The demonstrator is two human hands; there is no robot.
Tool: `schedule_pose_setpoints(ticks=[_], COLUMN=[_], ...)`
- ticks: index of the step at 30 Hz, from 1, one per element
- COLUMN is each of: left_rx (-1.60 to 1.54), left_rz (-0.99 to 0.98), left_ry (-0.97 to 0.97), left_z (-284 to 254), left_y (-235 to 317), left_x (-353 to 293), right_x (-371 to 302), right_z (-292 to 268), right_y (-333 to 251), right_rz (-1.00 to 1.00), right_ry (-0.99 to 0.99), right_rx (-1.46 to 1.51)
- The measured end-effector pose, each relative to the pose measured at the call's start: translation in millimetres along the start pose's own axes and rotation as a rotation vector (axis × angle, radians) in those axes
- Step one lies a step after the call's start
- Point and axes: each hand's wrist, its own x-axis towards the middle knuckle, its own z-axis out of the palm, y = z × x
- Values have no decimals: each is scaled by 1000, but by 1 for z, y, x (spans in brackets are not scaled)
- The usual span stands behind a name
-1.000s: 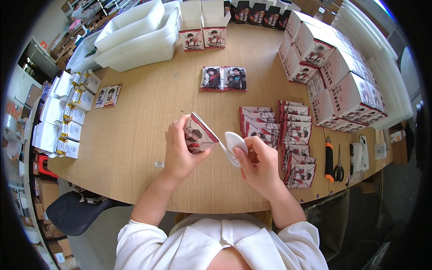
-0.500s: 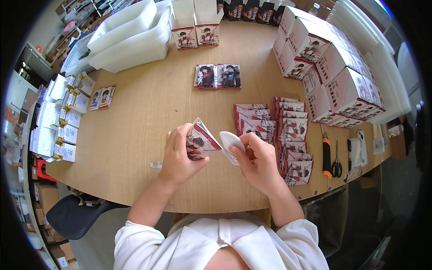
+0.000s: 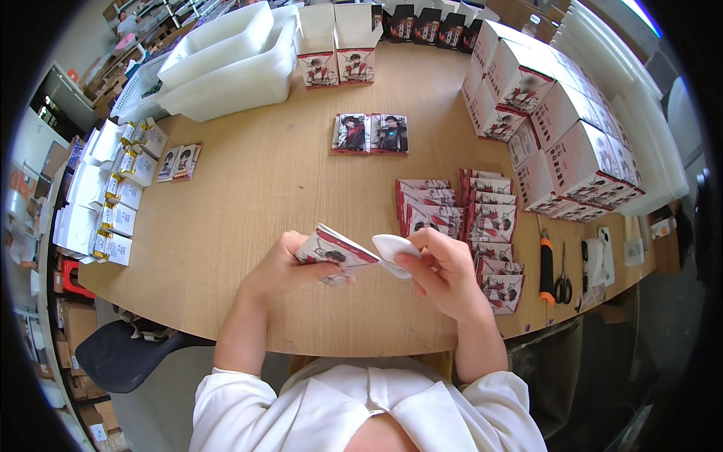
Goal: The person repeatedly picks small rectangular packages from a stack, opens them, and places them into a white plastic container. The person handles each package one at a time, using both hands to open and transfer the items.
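My left hand is closed around a card packet, printed white and red with a drawn figure. The packet is tilted, its red-edged corner pointing right. Closed on a small white two-jawed tool that looks like a bag sealer, my right hand keeps it right at that corner; whether the jaws grip the packet's edge I cannot tell. Just beyond my right hand lie overlapping rows of similar packets. Farther off, two picture-card stacks sit side by side on the wooden table.
Stacked printed boxes rise at the right. Scissors and an orange-and-black handled tool lie near the right edge. White bins and two open display boxes stand at the back. Small white boxes line the left side.
The packet has been tipped from near upright to a flatter slant, and my left hand has turned and dropped slightly. My right hand with the sealer is slightly lower in the picture.
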Motion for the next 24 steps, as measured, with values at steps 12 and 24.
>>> schedule_pose_setpoints(ticks=[12,24], left_rx=[114,114], left_rz=[2,39], left_ry=[-107,-152], left_z=[10,9], left_y=[-2,-2], left_x=[3,2], right_x=[4,3], right_z=[-11,-9], right_y=[4,3], right_rz=[-105,-167], right_ry=[-83,-97], right_rx=[-126,-108])
